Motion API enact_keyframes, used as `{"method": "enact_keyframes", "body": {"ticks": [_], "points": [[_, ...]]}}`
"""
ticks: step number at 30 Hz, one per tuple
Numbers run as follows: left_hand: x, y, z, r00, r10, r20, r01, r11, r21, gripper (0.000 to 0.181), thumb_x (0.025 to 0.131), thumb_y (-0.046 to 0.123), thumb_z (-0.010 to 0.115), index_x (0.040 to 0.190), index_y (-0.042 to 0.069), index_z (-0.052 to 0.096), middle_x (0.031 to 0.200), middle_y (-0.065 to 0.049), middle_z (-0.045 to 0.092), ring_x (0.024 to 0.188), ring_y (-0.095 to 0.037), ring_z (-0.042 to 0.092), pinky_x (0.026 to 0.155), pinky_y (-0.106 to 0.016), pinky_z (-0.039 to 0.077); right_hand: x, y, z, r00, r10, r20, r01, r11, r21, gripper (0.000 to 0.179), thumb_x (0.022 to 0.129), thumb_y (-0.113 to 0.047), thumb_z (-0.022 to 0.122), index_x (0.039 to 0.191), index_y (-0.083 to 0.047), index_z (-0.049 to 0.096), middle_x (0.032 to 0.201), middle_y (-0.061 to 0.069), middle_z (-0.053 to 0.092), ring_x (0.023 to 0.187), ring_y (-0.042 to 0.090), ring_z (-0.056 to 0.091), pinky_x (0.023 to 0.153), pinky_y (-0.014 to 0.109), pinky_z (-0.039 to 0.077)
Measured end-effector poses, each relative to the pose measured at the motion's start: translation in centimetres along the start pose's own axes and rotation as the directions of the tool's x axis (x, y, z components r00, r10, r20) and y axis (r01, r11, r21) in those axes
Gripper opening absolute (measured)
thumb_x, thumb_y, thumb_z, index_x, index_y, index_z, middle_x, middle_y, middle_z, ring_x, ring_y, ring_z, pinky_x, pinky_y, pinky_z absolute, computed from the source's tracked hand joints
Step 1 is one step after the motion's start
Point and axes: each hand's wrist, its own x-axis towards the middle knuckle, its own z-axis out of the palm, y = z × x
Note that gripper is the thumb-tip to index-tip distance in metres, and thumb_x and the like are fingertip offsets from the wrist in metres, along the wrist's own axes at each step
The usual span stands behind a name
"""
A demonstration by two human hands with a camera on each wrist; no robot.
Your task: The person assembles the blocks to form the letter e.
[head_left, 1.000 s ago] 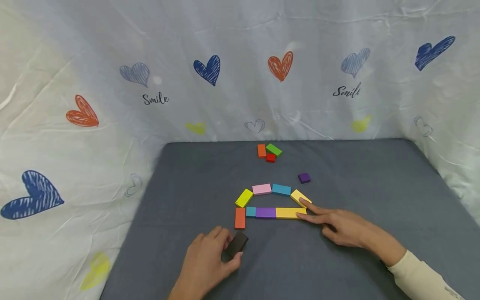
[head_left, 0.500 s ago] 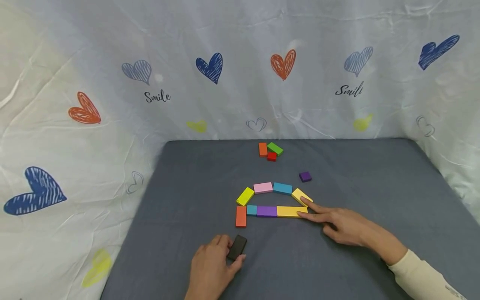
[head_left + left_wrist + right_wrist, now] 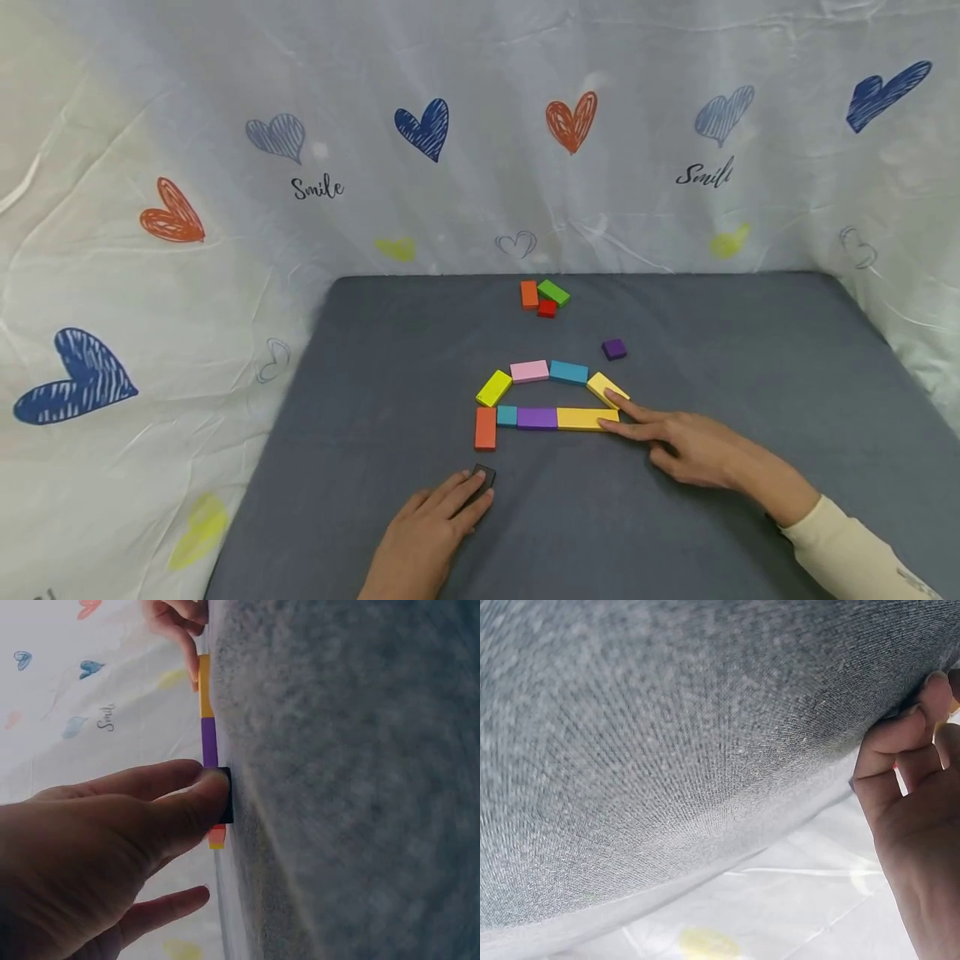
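Note:
Low in the head view, my left hand (image 3: pixel 420 537) pinches a black block (image 3: pixel 490 477), its fingers covering most of the top. The left wrist view shows the thumb against the near side of that black block (image 3: pixel 228 804). My right hand (image 3: pixel 693 450) has two extended fingers touching a long yellow block (image 3: pixel 577 420) and a tilted pale yellow block (image 3: pixel 602 387); its other fingers are curled under. The long block continues a row of purple (image 3: pixel 536 419), teal (image 3: pixel 507 417) and upright orange (image 3: pixel 485 429) blocks. Lime (image 3: pixel 494 388), pink (image 3: pixel 529 372) and blue (image 3: pixel 568 372) blocks arch behind.
A dark purple block (image 3: pixel 614 349) lies alone behind the arch. Farther back, orange (image 3: pixel 529 294), green (image 3: pixel 553 292) and red (image 3: pixel 547 309) blocks cluster near the far edge of the grey-covered table (image 3: pixel 390 350). A white cloth (image 3: pixel 480 192) with printed hearts hangs behind.
The black block has shifted slightly forward toward the orange block, and my left fingers now lie over it instead of at its side. My right hand keeps its place on the yellow blocks.

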Motion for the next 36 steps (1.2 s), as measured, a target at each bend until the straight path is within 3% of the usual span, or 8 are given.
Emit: {"method": "enact_keyframes", "body": {"ticks": [6, 11, 18, 26, 36], "points": [[0.4, 0.5, 0.1, 1.0, -0.008, -0.012, 0.007, 1.0, -0.019, 0.053, 0.09, 0.017, 0.083, 0.142, 0.018, 0.069, 0.151, 0.0, 0.061, 0.142, -0.019, 0.055, 0.102, -0.045, 0.056, 0.0, 0.0, 0.0, 1.0, 0.011, 0.009, -0.011, 1.0, 0.014, 0.079, 0.095, 0.005, 0.061, 0.159, -0.039, 0.048, 0.175, -0.002, 0.024, 0.055, -0.003, 0.023, 0.051, 0.019, 0.026], [0.9, 0.9, 0.2, 0.999, -0.031, -0.029, 0.032, 0.999, 0.038, 0.046, 0.096, 0.024, 0.079, 0.141, 0.022, 0.071, 0.142, 0.003, 0.065, 0.129, -0.017, 0.06, 0.1, -0.043, 0.056, -0.1, 0.0, 0.1, 1.0, 0.011, 0.004, -0.011, 1.0, 0.017, 0.079, 0.095, 0.005, 0.061, 0.159, -0.039, 0.048, 0.175, -0.002, 0.025, 0.057, -0.002, 0.025, 0.051, 0.019, 0.026], [1.2, 0.9, 0.4, 0.996, -0.062, 0.061, 0.059, 0.997, 0.048, 0.072, 0.091, 0.017, 0.084, 0.156, 0.026, 0.055, 0.152, 0.005, 0.055, 0.133, -0.019, 0.05, 0.106, -0.045, 0.051, -0.1, -0.1, 0.0, 1.0, 0.009, -0.012, -0.009, 1.0, 0.015, 0.079, 0.095, 0.005, 0.061, 0.159, -0.04, 0.048, 0.175, -0.002, 0.026, 0.062, -0.002, 0.028, 0.052, 0.019, 0.027], [1.8, 1.0, 0.6, 0.991, -0.092, 0.1, 0.091, 0.996, 0.015, 0.062, 0.104, 0.049, 0.065, 0.16, 0.028, 0.048, 0.155, 0.007, 0.051, 0.137, -0.021, 0.047, 0.105, -0.048, 0.049, -0.1, -0.1, 0.1, 1.0, 0.026, 0.0, -0.026, 1.0, 0.009, 0.079, 0.095, 0.004, 0.062, 0.159, -0.041, 0.047, 0.175, -0.003, 0.025, 0.062, -0.001, 0.031, 0.052, 0.019, 0.027], [2.2, 1.3, 0.4, 0.99, -0.101, 0.098, 0.097, 0.994, 0.049, 0.069, 0.102, 0.056, 0.064, 0.162, 0.028, 0.045, 0.155, 0.006, 0.049, 0.138, -0.021, 0.044, 0.102, -0.046, 0.047, -0.2, 0.1, 0.2, 1.0, 0.005, -0.02, -0.004, 1.0, 0.019, 0.079, 0.095, 0.005, 0.061, 0.159, -0.039, 0.048, 0.174, -0.002, 0.026, 0.059, -0.003, 0.026, 0.05, 0.019, 0.027]]}}
